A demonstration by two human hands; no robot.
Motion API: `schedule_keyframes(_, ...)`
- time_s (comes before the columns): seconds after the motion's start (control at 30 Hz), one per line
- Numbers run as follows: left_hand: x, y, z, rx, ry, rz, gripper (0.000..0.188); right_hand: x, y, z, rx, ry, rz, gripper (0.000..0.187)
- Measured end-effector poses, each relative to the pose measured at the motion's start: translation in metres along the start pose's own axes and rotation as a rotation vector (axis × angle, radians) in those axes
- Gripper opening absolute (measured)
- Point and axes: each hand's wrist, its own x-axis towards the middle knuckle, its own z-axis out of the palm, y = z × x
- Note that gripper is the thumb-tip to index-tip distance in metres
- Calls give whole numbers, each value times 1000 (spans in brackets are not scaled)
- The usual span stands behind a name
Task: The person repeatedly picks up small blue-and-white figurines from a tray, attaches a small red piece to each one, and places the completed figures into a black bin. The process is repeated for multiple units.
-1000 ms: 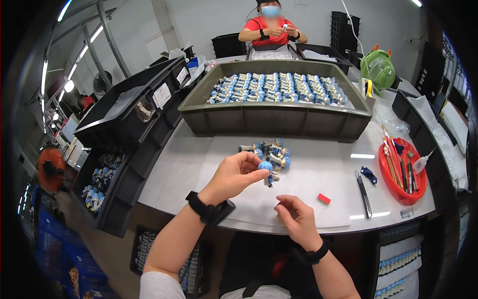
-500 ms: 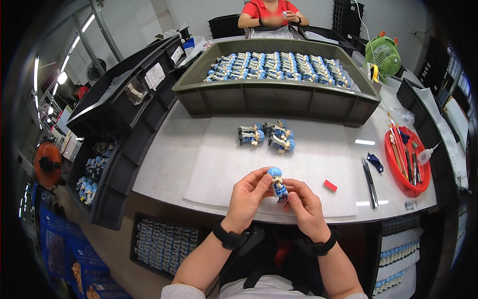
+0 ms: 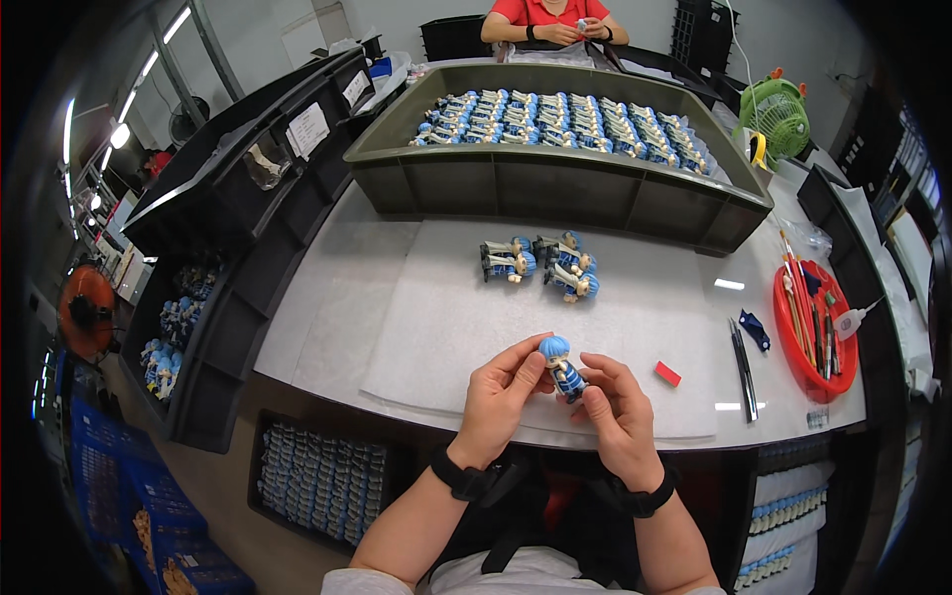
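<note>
A small blue-haired toy figurine (image 3: 564, 371) in a blue and white outfit is held over the near part of the white sheet, tilted with its feet toward the right. My left hand (image 3: 498, 399) pinches it by the head and back between thumb and fingers. At its lower end, my right hand (image 3: 623, 412) has its thumb and curled fingers around the feet. Just beyond my hands, several similar figurines (image 3: 540, 264) lie in a cluster on the white sheet (image 3: 436, 342). A red block (image 3: 667, 374) rests to the right of my right hand.
Behind the cluster stands a large grey-green bin (image 3: 585, 198) filled with rows of figurines. At right are a red basket (image 3: 815, 387) of brushes, a black pen (image 3: 743, 369) and a green fan (image 3: 775, 117). Black crates (image 3: 203, 367) flank the left; a co-worker (image 3: 555, 18) sits opposite.
The figurine has turned so its feet point further right. My right hand's fingers have loosened and shifted slightly right. The co-worker's hands have come closer together.
</note>
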Motion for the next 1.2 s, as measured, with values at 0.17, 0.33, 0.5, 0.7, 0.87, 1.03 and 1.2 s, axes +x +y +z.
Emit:
schedule_keyframes(0.17, 0, -1, -3, -42, -12, -43, 37, 0, 4, 0, 34, 58, -71, 39)
schedule_keyframes(0.33, -3, -3, -3, 71, -8, 33, 38, 1, 8, 1, -61, 72, -119, 54)
schedule_keyframes(0.5, -3, -1, -5, -22, -25, 13, 38, 2, 7, 3, -63, 128, -113, 55)
schedule_keyframes(0.7, -3, -1, -6, -20, -40, 12, 38, 2, 9, 3, -70, 140, -114, 54)
schedule_keyframes(0.87, -3, 1, 0, 41, -32, 27, 37, 1, 8, 2, -55, 141, -115, 55)
schedule_keyframes(1.03, -2, -1, -2, -8, 26, -13, 35, 0, 6, 2, -5, 97, -129, 57)
schedule_keyframes(1.2, -1, 0, 0, -33, 33, -57, 34, 0, 8, 1, -36, 101, -127, 52)
